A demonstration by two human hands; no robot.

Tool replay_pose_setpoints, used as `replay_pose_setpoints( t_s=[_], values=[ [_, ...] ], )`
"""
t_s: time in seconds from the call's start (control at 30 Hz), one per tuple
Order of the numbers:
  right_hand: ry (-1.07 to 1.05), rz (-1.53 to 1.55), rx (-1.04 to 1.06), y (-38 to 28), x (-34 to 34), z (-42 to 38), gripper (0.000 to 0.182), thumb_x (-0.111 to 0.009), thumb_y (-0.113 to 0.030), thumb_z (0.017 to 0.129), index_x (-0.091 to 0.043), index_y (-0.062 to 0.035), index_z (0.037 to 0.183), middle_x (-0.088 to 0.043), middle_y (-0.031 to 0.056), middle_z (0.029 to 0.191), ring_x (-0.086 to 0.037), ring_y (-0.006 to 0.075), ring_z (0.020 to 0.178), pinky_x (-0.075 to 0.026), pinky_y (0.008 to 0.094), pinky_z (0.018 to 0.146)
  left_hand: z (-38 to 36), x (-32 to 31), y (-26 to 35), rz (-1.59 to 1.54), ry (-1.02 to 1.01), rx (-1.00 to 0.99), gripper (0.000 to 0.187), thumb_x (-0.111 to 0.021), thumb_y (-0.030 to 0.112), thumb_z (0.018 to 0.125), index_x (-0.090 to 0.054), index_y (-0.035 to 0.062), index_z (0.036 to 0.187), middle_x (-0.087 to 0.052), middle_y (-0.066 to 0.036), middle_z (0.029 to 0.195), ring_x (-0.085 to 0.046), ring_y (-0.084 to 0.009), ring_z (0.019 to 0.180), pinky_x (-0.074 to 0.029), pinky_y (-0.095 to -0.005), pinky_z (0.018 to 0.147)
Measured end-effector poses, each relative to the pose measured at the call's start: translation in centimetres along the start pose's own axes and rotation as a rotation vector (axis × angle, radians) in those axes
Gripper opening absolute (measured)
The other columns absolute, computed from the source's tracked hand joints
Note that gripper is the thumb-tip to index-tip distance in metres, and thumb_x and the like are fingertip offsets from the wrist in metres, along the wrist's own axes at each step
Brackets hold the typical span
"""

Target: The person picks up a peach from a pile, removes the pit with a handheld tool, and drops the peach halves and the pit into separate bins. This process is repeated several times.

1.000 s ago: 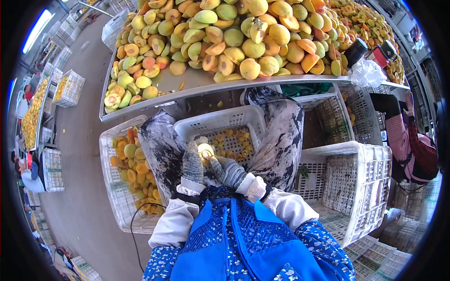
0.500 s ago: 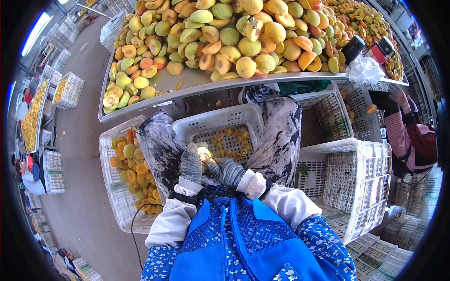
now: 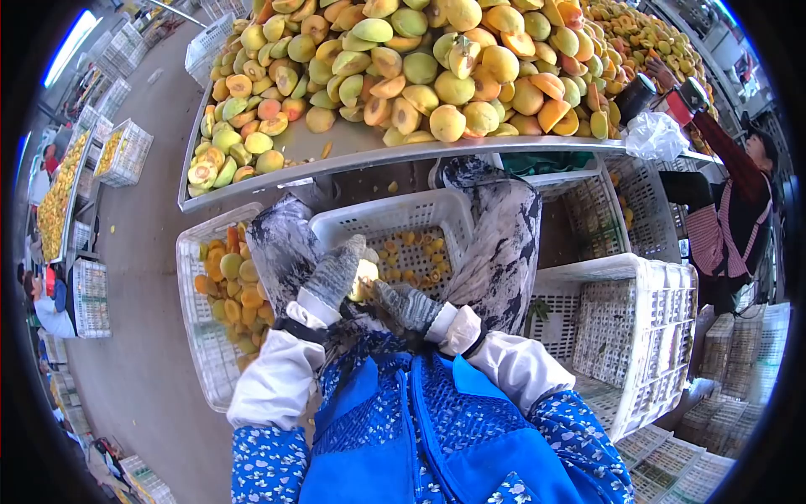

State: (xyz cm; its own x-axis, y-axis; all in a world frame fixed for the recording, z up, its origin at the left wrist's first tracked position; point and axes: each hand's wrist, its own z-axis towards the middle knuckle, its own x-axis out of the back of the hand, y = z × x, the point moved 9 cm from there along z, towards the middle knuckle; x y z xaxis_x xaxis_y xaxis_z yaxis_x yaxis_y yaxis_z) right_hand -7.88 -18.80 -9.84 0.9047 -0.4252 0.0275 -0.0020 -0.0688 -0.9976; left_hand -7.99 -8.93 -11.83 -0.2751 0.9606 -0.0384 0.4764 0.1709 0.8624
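My left hand (image 3: 333, 275), in a grey knitted glove, is closed around a pale yellow peach piece (image 3: 363, 283) above my lap. My right hand (image 3: 408, 305), gloved the same way, is curled with its fingertips against the peach piece; whatever lies inside its fingers is hidden. Just beyond both hands, between my knees, a white plastic basket (image 3: 460, 208) holds small yellow-brown peach pits or scraps (image 3: 411, 259). To my left stands a white crate (image 3: 191, 323) part filled with yellow peach halves (image 3: 239, 281).
A metal-edged table (image 3: 336, 168) ahead carries a large heap of peaches (image 3: 403, 67), with a clear plastic bag (image 3: 656, 136) and a dark cup (image 3: 635, 97) on its right side. A white crate (image 3: 642, 336) lies tipped at my right. Another person (image 3: 743, 202) reaches over the table.
My left forearm has swung outward to the left, and the left hand has turned around the peach piece. The person at the right has leaned in, stretching an arm over the heap.
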Motion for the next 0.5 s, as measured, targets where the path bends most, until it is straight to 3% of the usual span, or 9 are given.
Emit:
replay_pose_setpoints(
  t_s=[0.03, 0.07, 0.1, 0.17, 0.23, 0.27, 0.33, 0.43, 0.5],
  values=[
    [0.079, 0.202, -0.249, 1.5, 0.4, -0.1, 0.05, -0.033, -0.049, 0.086, -0.055, -0.0053, 0.077, -0.048, 0.0039, 0.048, -0.039, 0.0133, 0.033, -0.034, 0.0265, 0.032, 0.1, 0.5, 0.6, -0.138, 0.111, -0.091, 0.032, -0.046, 0.032, 0.085, -0.057, 0.0016, 0.088, -0.057, -0.005, 0.074, -0.054, -0.0138, 0.068, -0.043, -0.0241, 0.062],
    [0.051, 0.22, -0.229, 0.4, 0.3, -0.1, 0.048, -0.032, -0.051, 0.085, -0.05, -0.0075, 0.076, -0.044, 0.002, 0.046, -0.036, 0.0111, 0.03, -0.03, 0.024, 0.028, -0.5, 0.6, 1.8, -0.048, 0.244, -0.294, 0.032, -0.043, 0.029, 0.085, -0.057, 0.001, 0.081, -0.057, -0.006, 0.068, -0.053, -0.0162, 0.059, -0.041, -0.024, 0.052],
    [0.045, 0.218, -0.23, 0.2, 0.2, -0.1, 0.048, -0.032, -0.051, 0.085, -0.05, -0.0075, 0.076, -0.044, 0.002, 0.046, -0.036, 0.0111, 0.03, -0.03, 0.024, 0.028, -0.4, 0.1, 1.7, -0.051, 0.249, -0.295, 0.032, -0.043, 0.029, 0.085, -0.057, 0.001, 0.081, -0.057, -0.006, 0.068, -0.053, -0.0162, 0.059, -0.041, -0.024, 0.052],
    [-0.074, 0.828, -0.58, 2.3, -3.0, -1.4, 0.045, -0.034, -0.05, 0.085, -0.05, -0.0084, 0.079, -0.043, 0.0007, 0.046, -0.037, 0.0109, 0.029, -0.027, 0.0246, 0.025, -0.7, 1.5, -0.2, -0.338, 0.512, -0.09, 0.035, -0.048, 0.032, 0.083, -0.057, -0.0012, 0.08, -0.056, -0.007, 0.067, -0.052, -0.0169, 0.055, -0.041, -0.0238, 0.049],
    [-0.152, 0.943, -0.545, 1.2, -3.3, -1.8, 0.044, -0.034, -0.049, 0.085, -0.05, -0.009, 0.08, -0.043, 0.0006, 0.046, -0.037, 0.0103, 0.03, -0.028, 0.024, 0.025, -1.2, 1.6, 0.6, -0.378, 0.532, -0.057, 0.037, -0.051, 0.035, 0.08, -0.057, -0.0021, 0.08, -0.058, -0.009, 0.067, -0.054, -0.0173, 0.054, -0.044, -0.0248, 0.049],
    [-0.222, 1.061, -0.499, 0.2, -3.5, -1.8, 0.042, -0.034, -0.049, 0.085, -0.05, -0.0097, 0.08, -0.043, 0.0006, 0.046, -0.038, 0.0096, 0.03, -0.028, 0.0235, 0.024, -1.1, 0.8, 0.7, -0.397, 0.417, 0.035, 0.038, -0.051, 0.035, 0.08, -0.057, -0.0025, 0.081, -0.058, -0.011, 0.067, -0.055, -0.0178, 0.054, -0.045, -0.0258, 0.049],
    [-0.221, 0.907, -0.494, 1.1, -2.7, -1.5, 0.042, -0.035, -0.049, 0.085, -0.05, -0.01, 0.08, -0.044, 0.0012, 0.047, -0.038, 0.0096, 0.03, -0.028, 0.0232, 0.024, -1.2, -0.7, 1.3, -0.412, 0.261, 0.132, 0.042, -0.05, 0.038, 0.081, -0.058, -0.0029, 0.077, -0.06, -0.014, 0.067, -0.057, -0.0189, 0.053, -0.048, -0.0279, 0.049],
    [-0.073, 0.801, -0.551, 2.3, -1.7, -1.3, 0.042, -0.035, -0.049, 0.085, -0.05, -0.0106, 0.077, -0.045, 0.0018, 0.047, -0.038, 0.009, 0.03, -0.027, 0.0221, 0.023, -0.8, -0.5, 2.9, -0.227, 0.228, -0.008, 0.045, -0.048, 0.039, 0.082, -0.059, -0.0026, 0.07, -0.06, -0.013, 0.065, -0.056, -0.0184, 0.052, -0.047, -0.0275, 0.048],
    [-0.281, 0.992, -0.533, -0.2, -2.6, -1.7, 0.041, -0.037, -0.047, 0.085, -0.051, -0.0093, 0.076, -0.047, 0.002, 0.05, -0.041, 0.0084, 0.033, -0.03, 0.0206, 0.027, -0.3, -0.2, 3.4, -0.201, 0.245, -0.082, 0.044, -0.048, 0.039, 0.083, -0.059, -0.0019, 0.068, -0.06, -0.012, 0.065, -0.056, -0.0179, 0.052, -0.046, -0.027, 0.048]
  ],
)
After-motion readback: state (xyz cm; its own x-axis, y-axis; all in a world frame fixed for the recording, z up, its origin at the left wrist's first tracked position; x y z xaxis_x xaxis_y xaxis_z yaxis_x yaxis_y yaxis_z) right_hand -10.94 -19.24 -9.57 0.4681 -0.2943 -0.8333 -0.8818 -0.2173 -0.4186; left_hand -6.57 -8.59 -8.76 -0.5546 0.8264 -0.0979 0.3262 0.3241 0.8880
